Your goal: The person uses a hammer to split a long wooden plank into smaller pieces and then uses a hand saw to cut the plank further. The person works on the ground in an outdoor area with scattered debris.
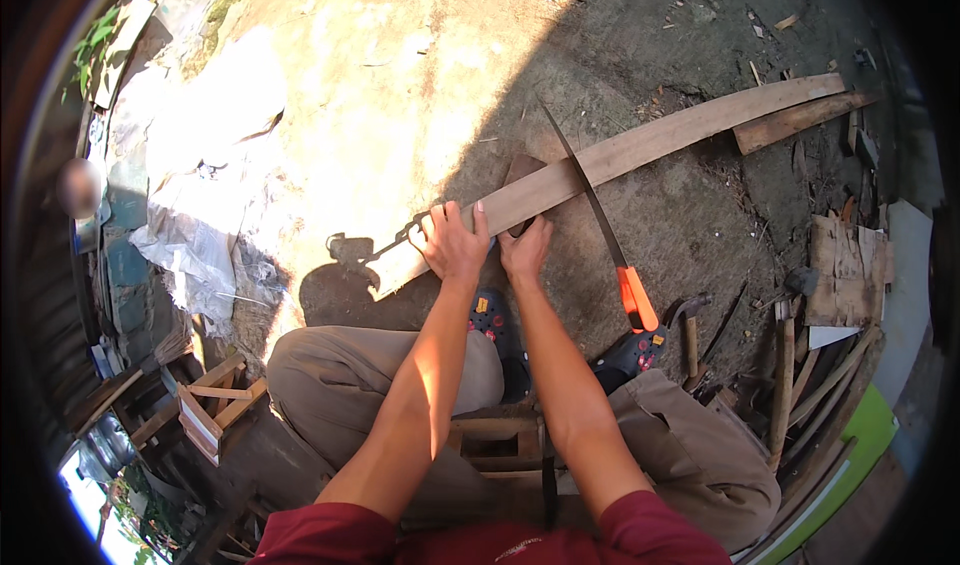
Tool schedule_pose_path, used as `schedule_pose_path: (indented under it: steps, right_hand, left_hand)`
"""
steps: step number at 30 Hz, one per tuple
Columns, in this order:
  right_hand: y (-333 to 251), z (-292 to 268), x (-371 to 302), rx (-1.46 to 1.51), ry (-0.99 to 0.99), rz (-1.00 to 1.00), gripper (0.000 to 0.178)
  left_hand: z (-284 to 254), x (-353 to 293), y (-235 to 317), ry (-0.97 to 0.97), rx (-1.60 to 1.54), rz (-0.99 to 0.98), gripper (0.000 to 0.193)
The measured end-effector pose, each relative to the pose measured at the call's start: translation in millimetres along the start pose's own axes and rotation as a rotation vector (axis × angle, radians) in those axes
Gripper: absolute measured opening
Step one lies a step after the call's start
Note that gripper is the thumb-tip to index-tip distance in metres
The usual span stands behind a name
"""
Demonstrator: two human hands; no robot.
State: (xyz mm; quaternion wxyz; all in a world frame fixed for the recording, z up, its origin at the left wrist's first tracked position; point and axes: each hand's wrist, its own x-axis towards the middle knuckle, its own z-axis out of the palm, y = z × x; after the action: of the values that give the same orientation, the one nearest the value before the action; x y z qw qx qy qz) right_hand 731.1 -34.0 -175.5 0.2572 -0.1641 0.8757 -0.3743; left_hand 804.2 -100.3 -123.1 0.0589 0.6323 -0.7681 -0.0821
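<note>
A long wooden plank [660, 145] runs slantwise from the lower left to the far right. My left hand [455, 245] grips it near its left end, fingers curled over the wood. Under the plank, crosswise, sits a short dark wooden block [522, 169]; its middle is hidden. My right hand [525, 247] is closed round the block's near end, close beside the plank's lower edge. To the right, a handsaw [597, 208] lies across the plank, its dark blade pointing away and its orange handle near my right shoe. Neither hand touches it.
A second wood piece [800, 123] lies by the plank's far end. A hammer [690, 330] stands near my right shoe [640, 353]. Scrap boards [845, 275] crowd the right side. White plastic sheeting [190, 250] and a wooden frame [215, 410] are at the left.
</note>
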Motion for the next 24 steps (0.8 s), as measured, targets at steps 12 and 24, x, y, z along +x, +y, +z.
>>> schedule_pose_path:
  steps: [12,24]
  right_hand:
    - [2,-17,12,0.018,0.085,-0.045,0.072]
    - [24,-34,19,-0.143,0.141,-0.304,0.067]
  left_hand:
    - [5,7,1,0.111,-0.042,0.066,0.040]
    - [-56,34,-6,-0.534,-0.046,0.334,0.075]
